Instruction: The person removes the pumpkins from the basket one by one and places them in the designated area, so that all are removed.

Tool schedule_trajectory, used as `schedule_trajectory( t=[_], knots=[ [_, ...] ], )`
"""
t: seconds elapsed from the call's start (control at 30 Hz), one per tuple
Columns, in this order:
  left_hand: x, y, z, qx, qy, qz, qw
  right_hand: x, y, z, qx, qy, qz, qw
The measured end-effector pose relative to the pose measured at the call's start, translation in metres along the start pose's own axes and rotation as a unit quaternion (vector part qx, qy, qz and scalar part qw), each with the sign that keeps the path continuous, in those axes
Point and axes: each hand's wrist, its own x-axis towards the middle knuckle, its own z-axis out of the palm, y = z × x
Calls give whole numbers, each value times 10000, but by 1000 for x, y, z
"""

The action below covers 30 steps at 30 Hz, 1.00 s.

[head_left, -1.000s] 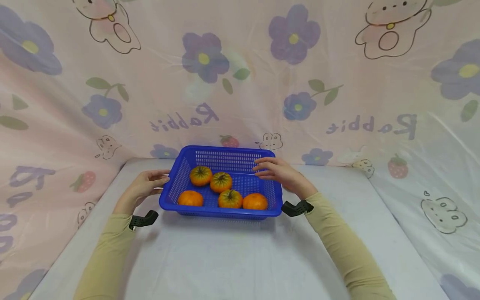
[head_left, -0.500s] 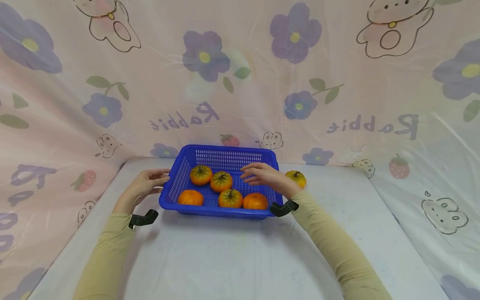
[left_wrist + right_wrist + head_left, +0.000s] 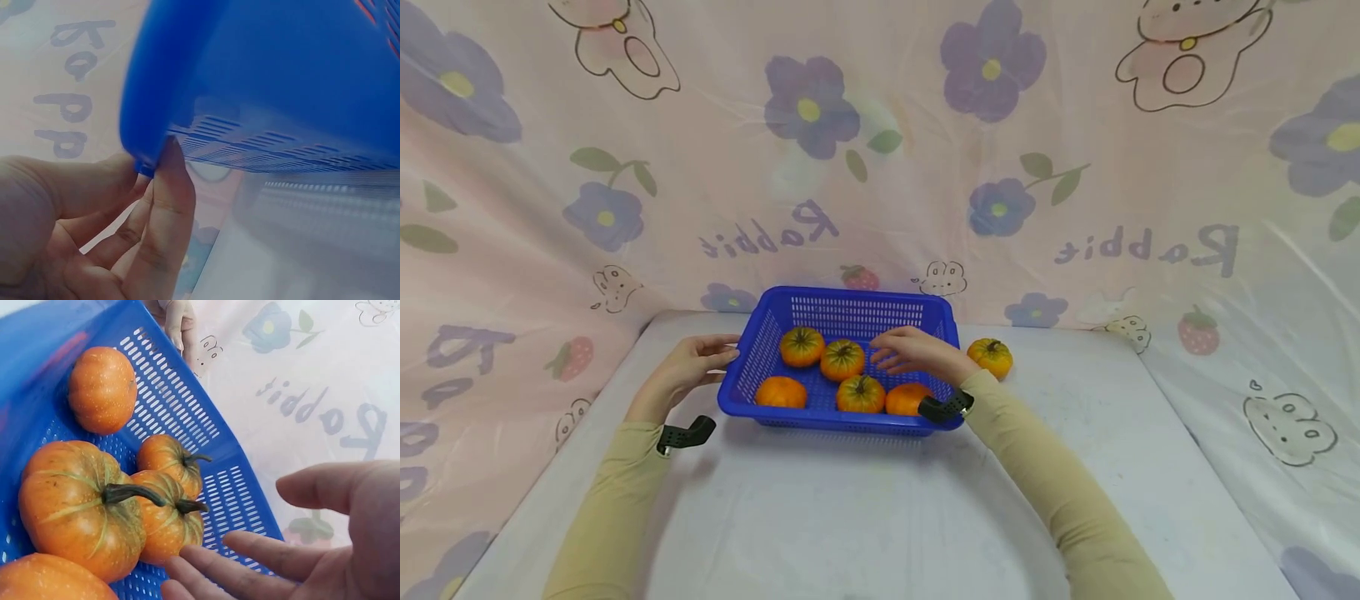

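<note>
A blue plastic basket [image 3: 820,419] with slotted walls holds several small orange pumpkins, among them a green-streaked pumpkin [image 3: 842,361] near the middle. My left hand [image 3: 688,367] pinches the basket's left rim; in the left wrist view the thumb and index finger [image 3: 169,206] close on the rim's edge. Over the right side of the basket hovers my right hand [image 3: 925,354], palm facing inward. Its fingers [image 3: 237,569] are extended, with nothing between them and the thumb, and point toward the green-streaked pumpkins. Whether they touch one cannot be told.
Outside the basket, to its right, a yellow-orange pumpkin [image 3: 991,358] rests on the white tabletop [image 3: 850,508]. A printed curtain [image 3: 895,217] rises directly behind the basket and along both sides.
My right hand has moved left from the basket's right rim to over its inside. The pumpkin outside on the right, hidden before, now shows. My left hand stays at the rim.
</note>
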Motion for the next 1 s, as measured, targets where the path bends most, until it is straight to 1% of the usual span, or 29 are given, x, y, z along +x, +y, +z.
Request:
schedule_trajectory(
  t=[0.1,0.27,0.47,0.63,0.8,1.0],
  knots=[
    [1,0,0,6,-7,-23,10000,5,1,0,-123,-52,144,9998],
    [2,2,2,32,-8,-62,10000,11,3,0,-146,-89,285,9994],
    [3,3,2,24,3,-64,10000,17,4,4,-311,-140,388,9987],
    [2,2,2,-10,-16,-68,10000,19,4,6,-495,-258,368,9978],
    [1,2,2,13,-18,-66,10000,19,3,8,-787,-362,399,9954],
    [2,1,1,38,-6,-135,9999,17,1,12,-1290,-444,534,9892]
  ],
)
